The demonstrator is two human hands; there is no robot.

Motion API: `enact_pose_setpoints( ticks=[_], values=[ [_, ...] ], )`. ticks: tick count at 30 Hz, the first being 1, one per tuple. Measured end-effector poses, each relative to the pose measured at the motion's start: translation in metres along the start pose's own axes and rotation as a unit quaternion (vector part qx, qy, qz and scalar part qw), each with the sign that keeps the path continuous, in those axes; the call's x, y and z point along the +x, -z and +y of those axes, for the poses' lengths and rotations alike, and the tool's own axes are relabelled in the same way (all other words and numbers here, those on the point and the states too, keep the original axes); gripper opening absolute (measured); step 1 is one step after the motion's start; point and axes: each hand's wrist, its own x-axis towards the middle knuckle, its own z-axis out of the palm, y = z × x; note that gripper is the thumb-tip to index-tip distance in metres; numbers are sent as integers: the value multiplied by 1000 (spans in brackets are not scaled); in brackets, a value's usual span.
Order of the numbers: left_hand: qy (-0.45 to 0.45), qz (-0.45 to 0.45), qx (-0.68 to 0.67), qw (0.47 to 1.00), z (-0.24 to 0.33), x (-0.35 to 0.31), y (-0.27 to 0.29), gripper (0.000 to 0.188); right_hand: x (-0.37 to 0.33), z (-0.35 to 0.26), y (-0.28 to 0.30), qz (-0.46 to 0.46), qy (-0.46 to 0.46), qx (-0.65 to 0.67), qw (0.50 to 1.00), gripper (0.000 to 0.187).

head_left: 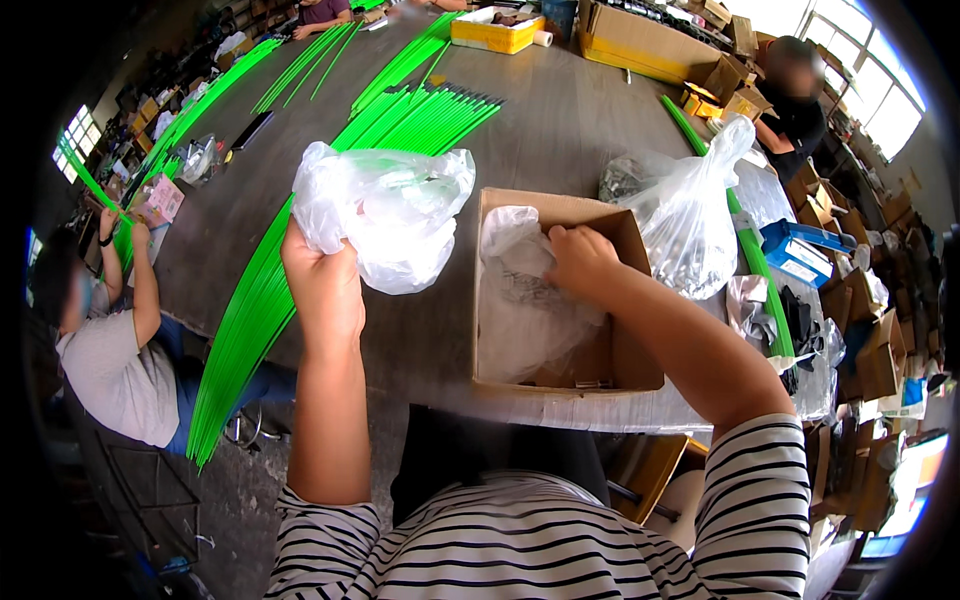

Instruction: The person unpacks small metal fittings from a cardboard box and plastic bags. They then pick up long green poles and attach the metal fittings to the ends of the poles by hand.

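My left hand (326, 290) is closed around a crumpled clear plastic bag (415, 225), raised above the table left of a cardboard box (635, 345). Inside that open box lies another clear plastic bag (520, 325), with what look like small dark pieces showing through it. My right hand (582, 262) reaches into the box with curled fingers against this bag; whatever they grip is hidden. Long bright green rods (245, 330) lie in a bundle beyond and beside my left hand, their far ends dark-tipped.
A knotted clear bag of small parts (695, 235) stands right of the box, near a blue box (797, 252). A yellow-and-white tray (495, 33) and a long carton (640, 45) are at the far side. Co-workers sit left (125, 360) and far right (795, 110).
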Motion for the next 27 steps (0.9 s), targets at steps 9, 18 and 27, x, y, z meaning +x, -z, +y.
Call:
enact_pose_setpoints(
  ticks=[9, 18, 27],
  values=[
    [-1, -67, 7, 998, -1, 4, 10, 36, -20, 9, 89, 205, 65, 175, 961, 20],
    [69, -221, -2, 973, -6, 16, -29, 36, -17, 11, 114, 138, 57, 190, 970, 22],
    [60, -90, -47, 993, 4, 29, 6, 31, -47, -13, 77, 245, 377, 55, 892, 29]
  ],
)
